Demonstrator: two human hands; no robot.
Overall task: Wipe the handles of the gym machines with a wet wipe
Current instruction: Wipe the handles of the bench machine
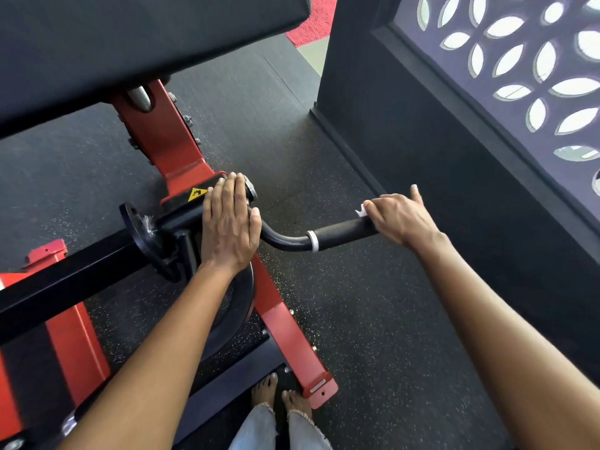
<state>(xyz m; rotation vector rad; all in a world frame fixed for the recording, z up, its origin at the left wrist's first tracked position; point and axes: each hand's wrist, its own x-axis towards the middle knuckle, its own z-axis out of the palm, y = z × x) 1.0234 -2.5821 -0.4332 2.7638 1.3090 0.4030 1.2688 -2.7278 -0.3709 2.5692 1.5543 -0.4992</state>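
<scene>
The handle (pixel 341 230) is laid across mid-frame, its right end gripped through a wet wipe (pixel 361 211) by the right hand (pixel 401 219) (nearer); the left hand (pixel 229 222) is pressed flat on the frame (pixel 181 164).

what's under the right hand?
The right hand curls round the black handle grip; a white wet wipe corner pokes out. The rest of the wipe and the grip's end are covered.
</scene>
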